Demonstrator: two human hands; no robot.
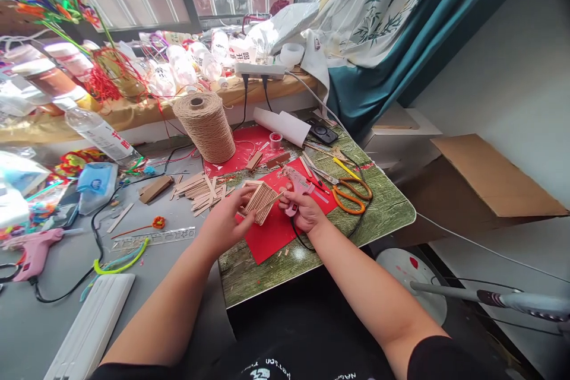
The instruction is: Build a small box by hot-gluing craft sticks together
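My left hand (pixel 231 214) is closed around a small piece built of wooden craft sticks (pixel 262 203), with its slatted face turned up to the right. My right hand (pixel 303 209) pinches a single craft stick (pixel 275 200) close to that slatted face. Against the right hand's fingers lies the handle of a pink glue gun (pixel 301 183); whether they also grip it I cannot tell. Beneath both hands a red sheet (pixel 267 243) covers part of the green wood-patterned board.
Loose craft sticks (pixel 200 190) lie left of my hands, a big twine spool (pixel 205 127) behind them. Orange-handled scissors (pixel 351 195) and a yellow pen (pixel 346 168) are at right. Another pink glue gun (pixel 38 252), its black cord and a clear ruler (pixel 154 238) occupy the grey table.
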